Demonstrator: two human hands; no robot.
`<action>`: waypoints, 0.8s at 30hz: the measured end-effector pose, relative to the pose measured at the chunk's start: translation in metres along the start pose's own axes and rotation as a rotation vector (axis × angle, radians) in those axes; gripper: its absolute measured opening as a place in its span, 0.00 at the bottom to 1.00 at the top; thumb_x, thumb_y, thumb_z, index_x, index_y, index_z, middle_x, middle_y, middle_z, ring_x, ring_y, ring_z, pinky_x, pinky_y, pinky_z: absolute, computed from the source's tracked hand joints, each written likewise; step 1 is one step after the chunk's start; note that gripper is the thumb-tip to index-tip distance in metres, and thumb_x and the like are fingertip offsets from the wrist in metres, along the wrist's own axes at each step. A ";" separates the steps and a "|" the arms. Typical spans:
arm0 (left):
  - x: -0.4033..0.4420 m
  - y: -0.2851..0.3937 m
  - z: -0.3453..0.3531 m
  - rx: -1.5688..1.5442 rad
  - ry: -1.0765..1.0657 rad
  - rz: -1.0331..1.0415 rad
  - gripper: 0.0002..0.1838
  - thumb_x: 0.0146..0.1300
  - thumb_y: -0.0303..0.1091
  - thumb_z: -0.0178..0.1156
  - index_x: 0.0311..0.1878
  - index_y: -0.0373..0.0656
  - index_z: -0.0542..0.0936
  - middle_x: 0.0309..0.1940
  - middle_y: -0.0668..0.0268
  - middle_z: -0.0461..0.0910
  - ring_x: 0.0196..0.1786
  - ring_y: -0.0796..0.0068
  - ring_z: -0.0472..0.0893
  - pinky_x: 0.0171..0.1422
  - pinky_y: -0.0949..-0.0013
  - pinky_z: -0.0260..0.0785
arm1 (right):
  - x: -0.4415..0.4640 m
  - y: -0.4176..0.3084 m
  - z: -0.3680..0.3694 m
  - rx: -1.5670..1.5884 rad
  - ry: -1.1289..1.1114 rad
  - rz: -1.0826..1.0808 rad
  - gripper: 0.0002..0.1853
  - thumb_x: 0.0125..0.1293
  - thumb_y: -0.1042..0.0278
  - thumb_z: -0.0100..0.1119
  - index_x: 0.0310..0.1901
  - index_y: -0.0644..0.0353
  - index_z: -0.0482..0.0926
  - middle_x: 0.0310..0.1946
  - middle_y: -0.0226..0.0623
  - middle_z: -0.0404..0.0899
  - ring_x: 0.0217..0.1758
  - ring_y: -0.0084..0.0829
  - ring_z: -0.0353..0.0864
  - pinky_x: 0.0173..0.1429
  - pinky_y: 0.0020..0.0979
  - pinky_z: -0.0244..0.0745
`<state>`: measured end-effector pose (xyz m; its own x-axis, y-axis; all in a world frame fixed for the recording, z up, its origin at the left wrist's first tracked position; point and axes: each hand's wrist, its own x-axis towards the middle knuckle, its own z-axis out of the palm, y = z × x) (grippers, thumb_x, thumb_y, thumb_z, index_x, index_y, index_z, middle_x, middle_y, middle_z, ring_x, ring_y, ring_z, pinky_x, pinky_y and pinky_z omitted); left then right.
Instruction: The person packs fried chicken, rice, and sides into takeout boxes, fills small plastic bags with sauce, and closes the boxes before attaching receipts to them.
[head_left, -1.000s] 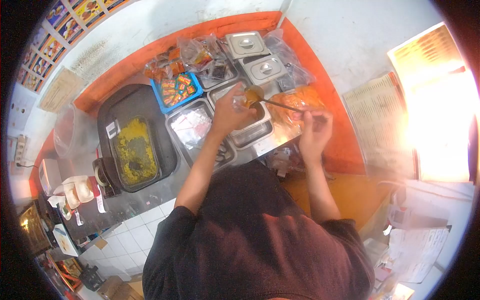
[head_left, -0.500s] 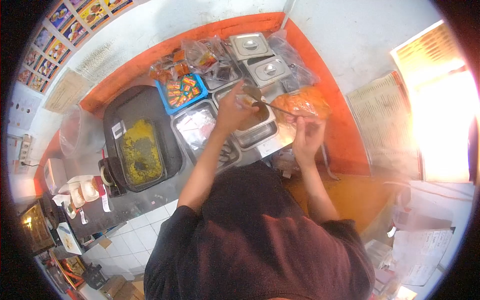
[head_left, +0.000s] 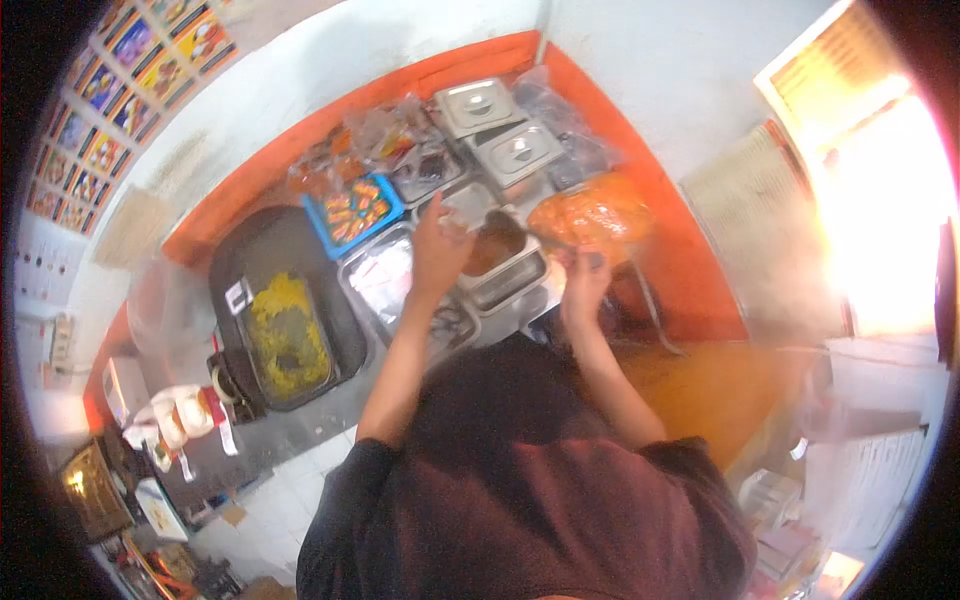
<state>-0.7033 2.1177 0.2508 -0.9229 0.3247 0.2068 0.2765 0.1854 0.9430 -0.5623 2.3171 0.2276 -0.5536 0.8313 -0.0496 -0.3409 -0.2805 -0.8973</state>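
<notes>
My right hand (head_left: 588, 285) is closed around the handle end of a metal ladle. The dark bowl of the ladle (head_left: 505, 226) is over a steel pan (head_left: 503, 268) with brown contents. To the left, my left hand (head_left: 440, 255) is at the pan's edge, its index finger raised and the others curled. A whitish, see-through bit shows at its fingers, too blurred to name. Just beyond my right hand is an orange-filled clear plastic bag (head_left: 592, 215).
Left of the pans are a blue basket (head_left: 313, 222) of small wrapped packets and a tray of yellow crumbly food (head_left: 285, 325). Lidded steel pans (head_left: 478, 105) and plastic bags (head_left: 395, 135) stand along the orange-edged wall. A tape dispenser (head_left: 235, 385) sits at the counter's front left.
The view has shifted. The ladle's bowl has come down from beside my left fingers to over the brown contents, and both hands have drawn slightly lower and left.
</notes>
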 end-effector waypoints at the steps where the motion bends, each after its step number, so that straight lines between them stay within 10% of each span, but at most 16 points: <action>1: 0.000 -0.004 -0.003 0.045 0.003 0.067 0.47 0.57 0.26 0.73 0.79 0.41 0.62 0.54 0.58 0.80 0.49 0.70 0.83 0.54 0.64 0.77 | -0.006 -0.004 0.004 -0.085 -0.043 0.024 0.07 0.75 0.68 0.62 0.46 0.59 0.74 0.42 0.39 0.82 0.43 0.32 0.85 0.53 0.34 0.82; 4: -0.007 0.004 -0.003 -0.046 -0.042 0.136 0.40 0.64 0.22 0.63 0.79 0.43 0.61 0.56 0.60 0.78 0.57 0.68 0.79 0.55 0.69 0.77 | 0.009 0.015 -0.016 -0.963 -0.500 -0.048 0.17 0.71 0.59 0.64 0.55 0.60 0.79 0.47 0.47 0.84 0.51 0.43 0.85 0.61 0.42 0.78; 7: -0.013 0.037 -0.014 -0.237 -0.255 -0.010 0.40 0.65 0.20 0.61 0.80 0.44 0.61 0.57 0.61 0.79 0.56 0.75 0.79 0.56 0.70 0.76 | -0.008 -0.022 0.021 -0.980 -0.587 -0.663 0.23 0.62 0.67 0.69 0.58 0.62 0.78 0.56 0.51 0.77 0.63 0.49 0.75 0.69 0.48 0.69; 15: -0.025 0.151 -0.041 -0.213 -0.433 0.070 0.43 0.62 0.25 0.69 0.79 0.40 0.62 0.59 0.61 0.79 0.46 0.81 0.77 0.49 0.80 0.70 | -0.034 -0.112 0.084 -0.319 -0.911 0.132 0.28 0.68 0.61 0.73 0.66 0.60 0.77 0.46 0.32 0.83 0.49 0.20 0.80 0.55 0.28 0.76; 17: -0.032 0.147 -0.047 -0.180 -0.297 0.038 0.41 0.59 0.16 0.64 0.78 0.40 0.65 0.54 0.64 0.81 0.41 0.84 0.77 0.38 0.82 0.66 | -0.037 -0.113 0.086 -0.324 -0.863 0.087 0.22 0.68 0.65 0.72 0.61 0.61 0.81 0.41 0.29 0.83 0.44 0.18 0.81 0.51 0.25 0.76; 24: -0.037 0.122 -0.055 -0.155 -0.071 0.082 0.24 0.60 0.24 0.73 0.60 0.35 0.80 0.38 0.69 0.85 0.43 0.80 0.81 0.47 0.74 0.69 | -0.037 -0.113 0.085 -0.397 -0.903 -0.063 0.10 0.69 0.67 0.69 0.47 0.63 0.84 0.40 0.29 0.83 0.43 0.18 0.79 0.47 0.26 0.76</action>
<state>-0.6497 2.0775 0.3720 -0.8763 0.3985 0.2706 0.3003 0.0126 0.9538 -0.5679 2.2773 0.3683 -0.9713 0.1144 0.2087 -0.2016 0.0707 -0.9769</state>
